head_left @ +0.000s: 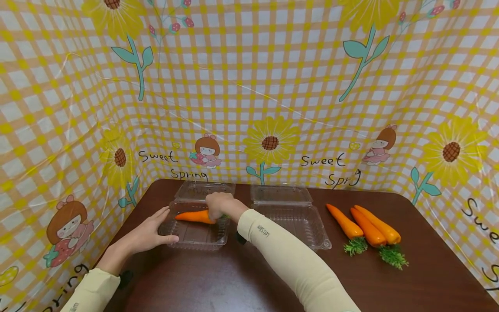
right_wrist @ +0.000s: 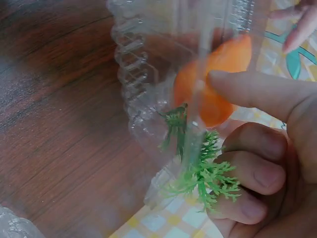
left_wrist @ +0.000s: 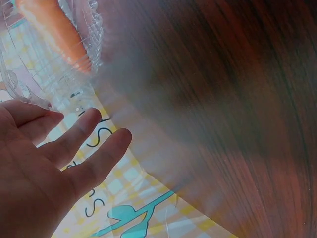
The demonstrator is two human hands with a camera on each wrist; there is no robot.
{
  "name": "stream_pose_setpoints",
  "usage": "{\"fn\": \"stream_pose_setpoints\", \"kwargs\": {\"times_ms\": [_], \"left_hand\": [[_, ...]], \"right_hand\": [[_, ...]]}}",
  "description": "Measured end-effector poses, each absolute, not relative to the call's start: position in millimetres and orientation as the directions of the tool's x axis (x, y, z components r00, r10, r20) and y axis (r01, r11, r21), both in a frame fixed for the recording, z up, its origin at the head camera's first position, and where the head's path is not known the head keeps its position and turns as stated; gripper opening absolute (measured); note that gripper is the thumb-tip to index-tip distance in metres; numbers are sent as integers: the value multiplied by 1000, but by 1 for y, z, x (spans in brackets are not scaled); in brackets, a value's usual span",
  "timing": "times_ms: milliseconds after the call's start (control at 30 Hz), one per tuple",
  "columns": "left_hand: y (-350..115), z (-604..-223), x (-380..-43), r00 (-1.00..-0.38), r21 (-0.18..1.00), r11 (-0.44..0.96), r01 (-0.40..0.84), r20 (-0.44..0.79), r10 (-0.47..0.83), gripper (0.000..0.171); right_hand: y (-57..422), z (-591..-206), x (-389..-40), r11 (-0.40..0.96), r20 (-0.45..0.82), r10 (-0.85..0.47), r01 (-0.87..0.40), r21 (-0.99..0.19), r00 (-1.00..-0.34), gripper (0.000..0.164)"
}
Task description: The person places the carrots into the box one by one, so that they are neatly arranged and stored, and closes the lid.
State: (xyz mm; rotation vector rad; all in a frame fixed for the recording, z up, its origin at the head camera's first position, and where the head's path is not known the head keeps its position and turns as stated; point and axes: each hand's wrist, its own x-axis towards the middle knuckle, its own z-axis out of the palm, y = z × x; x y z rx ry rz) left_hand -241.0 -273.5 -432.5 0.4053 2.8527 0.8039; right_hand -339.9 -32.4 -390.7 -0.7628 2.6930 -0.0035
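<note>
An orange carrot [head_left: 193, 216] with leafy green tops [right_wrist: 205, 171] lies lengthwise in the left clear plastic container [head_left: 195, 245]. My right hand [head_left: 221, 206] grips its thick end, the thumb pressed on the orange side and the other fingers curled near the greens. At the container's left side is my left hand [head_left: 150, 232], fingers extended and spread, with fingertips right at the rim. The left wrist view shows that hand [left_wrist: 54, 153] holding nothing, the tapered tip of the carrot [left_wrist: 57, 34] above it behind clear plastic.
A second clear container [head_left: 317, 225] stands right of the first, its lid [head_left: 281, 194] folded back. Further right lie three more carrots [head_left: 345, 222] with green tops. The brown table [head_left: 187, 281] meets a checked, flower-printed sheet [head_left: 234, 108] at its back and sides.
</note>
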Motion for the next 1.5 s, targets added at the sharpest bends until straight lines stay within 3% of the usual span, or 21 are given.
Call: {"fn": "stream_pose_setpoints", "kwargs": {"times_ms": [333,633,800,967,1500], "left_hand": [[-272,-434,-243,-949,534,816,220,-75,305,107],[-272,-433,-241,-950,540,814,214,-79,302,106],[-272,-432,-240,-950,531,819,217,-78,302,106],[-272,-431,-240,-949,529,818,224,-74,308,106],[-274,-431,-240,-950,532,816,226,-67,306,107]], "right_hand": [[-34,-397,-338,862,-322,-492,-504,-49,-809,8],[-23,-385,-332,848,-255,-530,-510,-143,-809,25],[-8,-372,-324,844,-215,-534,-499,-199,-817,7],[9,-363,-320,842,-192,-527,-479,-246,-828,35],[82,-343,-299,811,-100,-494,-416,-411,-864,34]]}}
